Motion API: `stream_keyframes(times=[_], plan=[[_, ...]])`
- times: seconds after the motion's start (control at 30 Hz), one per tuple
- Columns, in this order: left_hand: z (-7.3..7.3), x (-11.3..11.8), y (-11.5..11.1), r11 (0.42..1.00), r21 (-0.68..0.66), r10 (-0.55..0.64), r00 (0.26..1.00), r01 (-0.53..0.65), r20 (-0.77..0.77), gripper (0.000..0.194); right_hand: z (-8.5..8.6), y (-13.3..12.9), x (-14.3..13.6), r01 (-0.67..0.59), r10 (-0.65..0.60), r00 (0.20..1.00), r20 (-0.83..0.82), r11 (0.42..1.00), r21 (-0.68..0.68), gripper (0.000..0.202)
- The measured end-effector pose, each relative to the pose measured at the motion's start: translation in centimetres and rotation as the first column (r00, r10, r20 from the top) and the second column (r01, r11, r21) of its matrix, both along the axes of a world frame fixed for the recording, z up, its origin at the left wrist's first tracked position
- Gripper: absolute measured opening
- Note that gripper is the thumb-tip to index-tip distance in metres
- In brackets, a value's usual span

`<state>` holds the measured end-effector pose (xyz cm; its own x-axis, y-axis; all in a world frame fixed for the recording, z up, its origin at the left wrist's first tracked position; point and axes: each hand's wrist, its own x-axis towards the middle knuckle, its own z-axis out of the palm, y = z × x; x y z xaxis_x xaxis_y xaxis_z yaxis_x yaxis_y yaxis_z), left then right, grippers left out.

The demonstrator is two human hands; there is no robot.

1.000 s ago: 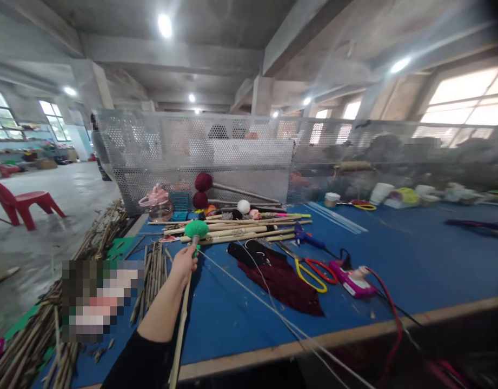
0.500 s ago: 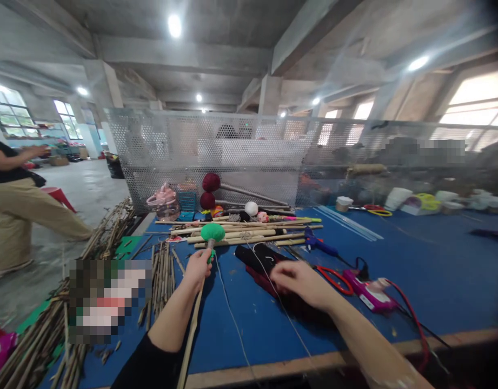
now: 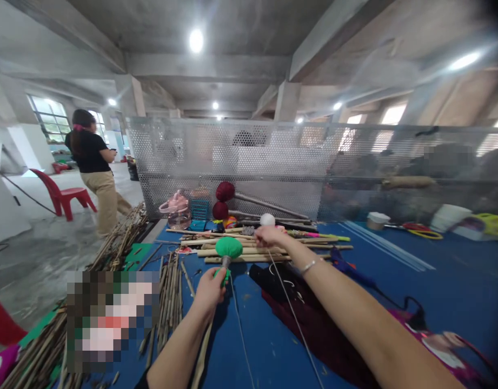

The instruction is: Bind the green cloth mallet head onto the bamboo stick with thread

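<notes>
My left hand [image 3: 210,292] is closed round the neck of a stick with a round green cloth-covered head [image 3: 229,247], like a mallet. Grey wrapping [image 3: 225,261] shows just under the head, and the wooden shaft [image 3: 203,351] runs down toward me. My right hand [image 3: 269,237] is stretched to the back of the table, fingers curled in beside a white ball [image 3: 267,219] and a small grey bundle [image 3: 249,230]. What its fingers hold is hidden. A thin pale string [image 3: 289,308] runs from below that hand to the front edge. Dark red and black cloth [image 3: 301,324] lies under my right forearm.
Wooden sticks [image 3: 216,252] lie across the back, with two dark red ball-headed sticks [image 3: 225,191] by the perforated metal screen [image 3: 184,156]. Thin twigs [image 3: 170,302] are piled left. A blue glue gun [image 3: 350,268] and a purple power strip [image 3: 439,346] are right. A person [image 3: 94,167] stands beyond.
My right hand has moved from above the dark cloth forward to the sticks at the back. My left hand still grips the green-headed stick. The camera view has turned left.
</notes>
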<state>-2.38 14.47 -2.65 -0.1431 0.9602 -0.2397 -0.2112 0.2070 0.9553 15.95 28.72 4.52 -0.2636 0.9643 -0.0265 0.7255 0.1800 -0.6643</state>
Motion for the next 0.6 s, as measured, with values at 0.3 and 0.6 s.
stream_keyframes(times=[0.3,0.6], plan=[[0.1,-0.1,0.2,1.0,-0.011,0.015,1.0,-0.015,0.007,0.05,11.7,5.7,-1.9,0.083,-0.008,0.941,-0.338,0.975,0.206,0.024],[0.3,-0.4,0.1,1.0,0.002,0.017,1.0,-0.017,0.024,0.049,20.1,4.7,2.6,0.27,0.088,0.918,-0.387,0.577,0.771,0.042]])
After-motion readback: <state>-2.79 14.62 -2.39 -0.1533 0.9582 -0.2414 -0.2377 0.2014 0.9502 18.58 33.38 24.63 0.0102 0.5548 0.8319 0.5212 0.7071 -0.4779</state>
